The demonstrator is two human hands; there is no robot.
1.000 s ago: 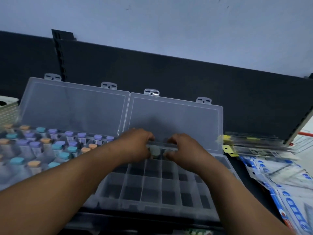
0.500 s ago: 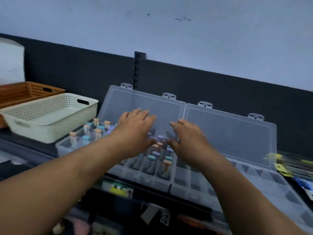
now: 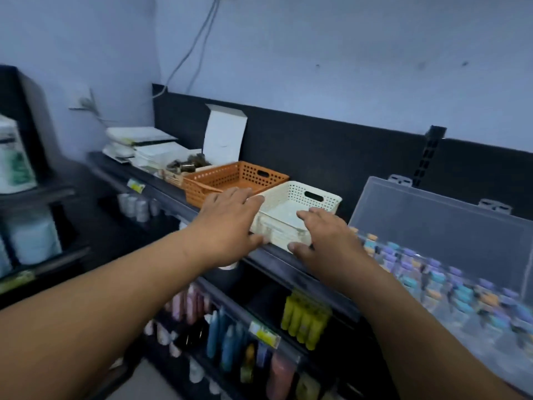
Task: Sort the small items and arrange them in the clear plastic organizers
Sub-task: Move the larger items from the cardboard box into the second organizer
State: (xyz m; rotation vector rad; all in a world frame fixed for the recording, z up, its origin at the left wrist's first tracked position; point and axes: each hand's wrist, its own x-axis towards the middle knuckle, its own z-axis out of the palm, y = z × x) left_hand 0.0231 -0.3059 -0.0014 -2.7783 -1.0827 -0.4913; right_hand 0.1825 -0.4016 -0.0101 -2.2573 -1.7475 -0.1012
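A clear plastic organizer [image 3: 432,215] stands on the right of the black shelf with its lid up, filled with several small bottles [image 3: 450,287] with blue, purple and orange caps. A cream perforated basket [image 3: 314,194] sits left of it, apparently empty. My left hand [image 3: 227,226] hovers at the basket's front left corner, fingers spread. My right hand [image 3: 326,238] is at the basket's front right edge, fingers spread, thumb near the front wall. Neither hand holds anything.
An orange perforated basket [image 3: 230,180] stands behind and left of the cream one. Farther left lie an open white box [image 3: 225,137], small metal parts [image 3: 187,164] and stacked white packets [image 3: 138,140]. Lower shelves hold hanging coloured bottles [image 3: 302,319].
My view and both hands have swung left, from the empty organizer past the bottle-filled one to the cream basket. The hands went from pinching a divider to open and spread.
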